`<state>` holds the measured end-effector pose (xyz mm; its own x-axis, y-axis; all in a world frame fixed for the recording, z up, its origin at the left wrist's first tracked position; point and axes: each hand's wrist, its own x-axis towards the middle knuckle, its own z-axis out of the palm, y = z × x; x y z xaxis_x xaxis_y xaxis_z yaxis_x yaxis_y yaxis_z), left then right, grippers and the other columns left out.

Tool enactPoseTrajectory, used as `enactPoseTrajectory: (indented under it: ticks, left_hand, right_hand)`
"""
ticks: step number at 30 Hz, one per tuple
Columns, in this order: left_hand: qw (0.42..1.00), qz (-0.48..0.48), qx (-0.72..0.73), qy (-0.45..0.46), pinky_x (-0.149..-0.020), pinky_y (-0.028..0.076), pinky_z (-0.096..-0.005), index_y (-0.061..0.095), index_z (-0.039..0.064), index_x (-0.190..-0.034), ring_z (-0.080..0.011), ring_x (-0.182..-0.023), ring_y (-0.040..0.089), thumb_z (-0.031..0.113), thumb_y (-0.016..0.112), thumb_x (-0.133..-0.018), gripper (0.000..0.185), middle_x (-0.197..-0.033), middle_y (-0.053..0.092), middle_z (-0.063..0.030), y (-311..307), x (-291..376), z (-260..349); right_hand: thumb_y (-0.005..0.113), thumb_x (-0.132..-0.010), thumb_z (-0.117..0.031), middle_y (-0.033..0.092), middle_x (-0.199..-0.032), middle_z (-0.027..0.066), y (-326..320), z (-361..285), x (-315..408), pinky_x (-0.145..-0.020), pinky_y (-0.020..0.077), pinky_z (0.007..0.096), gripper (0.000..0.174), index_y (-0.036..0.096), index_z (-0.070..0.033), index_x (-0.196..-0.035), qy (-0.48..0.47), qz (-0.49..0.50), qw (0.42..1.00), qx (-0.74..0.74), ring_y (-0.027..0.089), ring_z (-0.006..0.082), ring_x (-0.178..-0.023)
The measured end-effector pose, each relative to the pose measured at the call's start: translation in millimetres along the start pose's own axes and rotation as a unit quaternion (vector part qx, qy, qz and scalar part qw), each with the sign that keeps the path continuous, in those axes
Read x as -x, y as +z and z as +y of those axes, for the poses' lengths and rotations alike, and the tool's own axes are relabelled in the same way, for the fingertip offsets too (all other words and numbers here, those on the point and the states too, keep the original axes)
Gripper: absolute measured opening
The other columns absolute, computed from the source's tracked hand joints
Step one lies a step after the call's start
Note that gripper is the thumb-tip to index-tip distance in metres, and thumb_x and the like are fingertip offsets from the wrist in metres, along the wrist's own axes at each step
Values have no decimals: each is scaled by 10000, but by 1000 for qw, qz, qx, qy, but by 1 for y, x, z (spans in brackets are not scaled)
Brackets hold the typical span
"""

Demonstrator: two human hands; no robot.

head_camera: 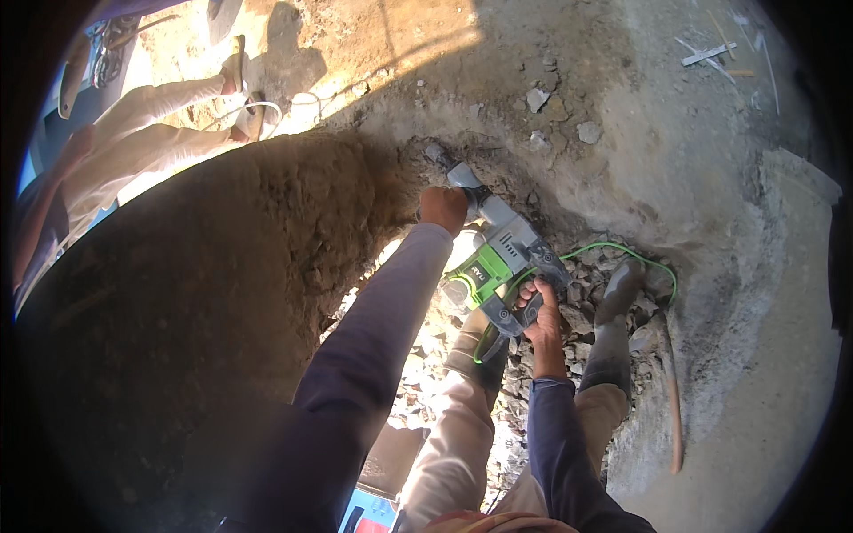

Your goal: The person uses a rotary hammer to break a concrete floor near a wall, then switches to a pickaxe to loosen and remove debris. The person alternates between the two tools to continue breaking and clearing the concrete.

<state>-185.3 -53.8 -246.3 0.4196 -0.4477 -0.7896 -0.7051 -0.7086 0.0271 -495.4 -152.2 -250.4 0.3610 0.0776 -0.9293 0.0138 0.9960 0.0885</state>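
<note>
A green and grey electric demolition hammer, marked Ryu, is held across the trench in front of me. My left hand is closed around its front side handle, near the black collar. My right hand grips the rear handle. The tool's nose points up and to the left in the view, towards the earth wall; its tip is hard to make out there. A green power cord runs from the hammer, loops to the right and also hangs below the rear handle.
Broken rubble lies around my boots. A wooden-handled tool leans at the right, its head hidden. A dark earth bank rises at left. Another person's legs are at upper left. White scraps lie upper right.
</note>
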Motion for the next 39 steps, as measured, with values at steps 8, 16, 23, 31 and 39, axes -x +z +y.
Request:
enactPoseTrajectory:
  ticks: [8,16,23,31,39]
  left_hand:
    - [996,18,35,-75,-809,610,-476,792,97,-1047,-349,-971,782,91,646,-924,191,-997,805,-146,1,10,-14]
    - [992,58,91,-71,-807,606,-503,761,103,-1024,-353,-966,767,131,654,-894,170,-933,780,-138,-22,76,-19]
    - [969,-7,213,-123,-775,586,-502,686,154,-986,-370,-864,744,302,601,-960,173,-892,758,-117,-31,137,14]
    - [915,36,392,-85,-735,571,-506,688,137,-1001,-386,-828,729,356,754,-900,250,-858,737,-143,-23,200,76]
    - [940,96,320,-64,-742,583,-498,708,136,-1049,-378,-833,744,362,756,-894,278,-872,755,-139,-43,108,48]
  right_hand:
    - [748,-956,-218,575,-890,-42,26,-2,18,-719,493,317,173,624,-138,-1046,-6,10,998,56,557,112,-779]
    - [738,-923,-125,579,-822,5,73,7,108,-670,512,352,170,640,-90,-1058,-88,61,988,111,576,158,-713]
    - [714,-894,11,632,-842,68,108,-15,204,-584,515,344,212,633,-12,-1089,-191,137,938,254,591,162,-647]
    - [651,-930,88,662,-961,84,124,-45,307,-582,522,310,217,622,24,-1135,-221,169,860,429,625,134,-681]
    - [687,-937,6,646,-820,53,192,-46,247,-562,489,296,109,662,7,-1044,-323,177,829,420,586,131,-614]
